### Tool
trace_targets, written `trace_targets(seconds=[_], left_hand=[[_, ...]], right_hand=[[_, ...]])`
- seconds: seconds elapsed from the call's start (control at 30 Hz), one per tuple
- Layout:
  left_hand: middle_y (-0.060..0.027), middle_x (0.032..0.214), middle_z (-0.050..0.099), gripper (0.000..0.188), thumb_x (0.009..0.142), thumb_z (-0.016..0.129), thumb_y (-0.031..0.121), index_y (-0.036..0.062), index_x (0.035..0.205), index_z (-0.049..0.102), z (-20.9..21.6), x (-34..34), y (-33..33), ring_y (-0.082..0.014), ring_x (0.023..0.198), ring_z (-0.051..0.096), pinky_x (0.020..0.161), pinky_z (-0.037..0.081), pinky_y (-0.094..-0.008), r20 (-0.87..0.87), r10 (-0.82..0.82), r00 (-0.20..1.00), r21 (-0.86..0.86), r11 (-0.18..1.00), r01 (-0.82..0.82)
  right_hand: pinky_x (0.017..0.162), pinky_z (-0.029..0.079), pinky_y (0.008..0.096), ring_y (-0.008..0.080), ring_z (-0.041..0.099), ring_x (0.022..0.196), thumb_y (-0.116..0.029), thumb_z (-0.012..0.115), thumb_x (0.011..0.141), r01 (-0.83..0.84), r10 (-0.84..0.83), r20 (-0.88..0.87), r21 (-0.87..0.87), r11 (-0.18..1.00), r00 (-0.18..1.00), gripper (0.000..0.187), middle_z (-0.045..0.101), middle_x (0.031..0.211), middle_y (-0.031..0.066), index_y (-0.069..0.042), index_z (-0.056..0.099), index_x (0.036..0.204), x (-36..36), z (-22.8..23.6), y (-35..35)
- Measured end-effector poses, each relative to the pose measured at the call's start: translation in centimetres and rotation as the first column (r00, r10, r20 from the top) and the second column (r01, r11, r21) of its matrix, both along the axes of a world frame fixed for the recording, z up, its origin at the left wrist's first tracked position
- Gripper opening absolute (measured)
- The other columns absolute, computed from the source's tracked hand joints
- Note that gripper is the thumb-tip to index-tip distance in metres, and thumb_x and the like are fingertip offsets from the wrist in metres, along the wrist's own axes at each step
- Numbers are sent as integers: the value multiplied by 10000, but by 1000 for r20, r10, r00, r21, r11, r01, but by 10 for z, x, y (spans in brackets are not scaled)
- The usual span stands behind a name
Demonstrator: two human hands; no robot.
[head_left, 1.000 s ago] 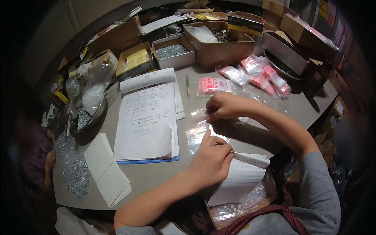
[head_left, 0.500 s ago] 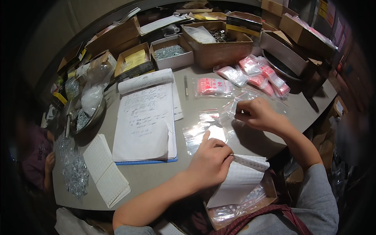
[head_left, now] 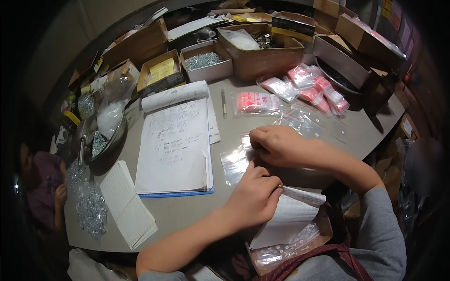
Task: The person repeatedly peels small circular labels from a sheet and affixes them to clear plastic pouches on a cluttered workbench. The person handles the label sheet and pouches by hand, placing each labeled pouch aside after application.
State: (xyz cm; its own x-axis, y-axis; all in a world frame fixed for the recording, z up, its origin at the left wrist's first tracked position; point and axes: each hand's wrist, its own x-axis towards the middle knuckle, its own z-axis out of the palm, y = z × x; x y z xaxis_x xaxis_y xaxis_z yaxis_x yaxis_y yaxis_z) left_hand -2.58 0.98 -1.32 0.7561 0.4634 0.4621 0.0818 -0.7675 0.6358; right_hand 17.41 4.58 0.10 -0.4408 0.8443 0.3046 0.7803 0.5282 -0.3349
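Note:
My left hand (head_left: pixel 253 193) is closed, thumb and finger pinching the edge of a folded white printed sheet (head_left: pixel 295 209). That sheet hangs over an open cardboard box (head_left: pixel 323 225) on my lap, where clear bags with small white rings (head_left: pixel 300 239) lie. Just beyond, my right hand (head_left: pixel 280 146) is closed with its fingertips bent down over flat clear zip bags (head_left: pixel 233 165); whatever is between them is hidden. More clear bags (head_left: pixel 300 119) lie on the table past my right hand.
Left of my hands lie a clipboard (head_left: pixel 173 140), a narrow paper pad (head_left: pixel 126 206) and a pile of small clear packets (head_left: pixel 91 206). A pen (head_left: pixel 224 103) and red-printed bag packs (head_left: pixel 257 102) lie farther off. Boxes of metal parts (head_left: pixel 204 61) line the back. Another person's hand (head_left: pixel 61 192) is at the left.
My right hand has moved left and nearer, from the clear bags at the right to those by my left hand. My left hand keeps its pinch on the sheet, almost unmoved.

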Motion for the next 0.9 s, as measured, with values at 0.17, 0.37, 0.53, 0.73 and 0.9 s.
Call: trace_targets(seconds=[0.17, 0.37, 0.53, 0.73, 0.9], left_hand=[[-141, 844, 641, 72, 862, 677, 57, -3, 902, 686, -5, 0, -1, -331, 950, 598, 1117, 401, -609, -3, 14, 1000, -8, 1000, -14], [-138, 886, 665, 93, 858, 682, 65, -8, 914, 692, -11, 2, 2, -327, 1002, 615, 1139, 368, -631, 30, 4, 1000, 27, 1000, -4], [-120, 893, 669, 85, 860, 683, 69, 1, 911, 691, -7, 1, 2, -302, 1008, 620, 1146, 337, -668, 10, 16, 1000, 60, 998, -16], [-122, 988, 650, 127, 868, 692, 79, 48, 986, 660, -11, 1, 7, -365, 995, 628, 1166, 320, -620, 12, -13, 1000, 104, 995, 11], [-138, 995, 667, 159, 872, 692, 69, 42, 1026, 667, -6, -2, 5, -385, 992, 651, 1151, 362, -599, -32, 37, 999, 5, 999, -37]], right_hand=[[738, 537, 475, 392, 671, 838, -219, 733, 845, 76, -94, 215, 90, 993, 972, 262, 655, 834, 169, -30, 620, 988, -3, 6, 0], [720, 500, 462, 373, 638, 827, -373, 762, 903, 31, -25, 56, -116, 993, 998, 370, 624, 840, 149, -24, 648, 944, 22, 14, 29], [725, 502, 401, 287, 615, 865, -255, 788, 887, -97, 89, -76, -111, 989, 993, 275, 589, 893, 113, -28, 646, 950, 17, 2, 31], [709, 541, 322, 183, 673, 856, -98, 695, 958, -90, 14, -367, -192, 977, 930, 139, 674, 955, 88, -6, 611, 1019, 26, -9, 25], [684, 572, 292, 154, 704, 792, -102, 555, 1055, -166, -343, -619, -616, 770, 706, 109, 708, 951, 77, -15, 562, 1121, 24, 8, 19]])
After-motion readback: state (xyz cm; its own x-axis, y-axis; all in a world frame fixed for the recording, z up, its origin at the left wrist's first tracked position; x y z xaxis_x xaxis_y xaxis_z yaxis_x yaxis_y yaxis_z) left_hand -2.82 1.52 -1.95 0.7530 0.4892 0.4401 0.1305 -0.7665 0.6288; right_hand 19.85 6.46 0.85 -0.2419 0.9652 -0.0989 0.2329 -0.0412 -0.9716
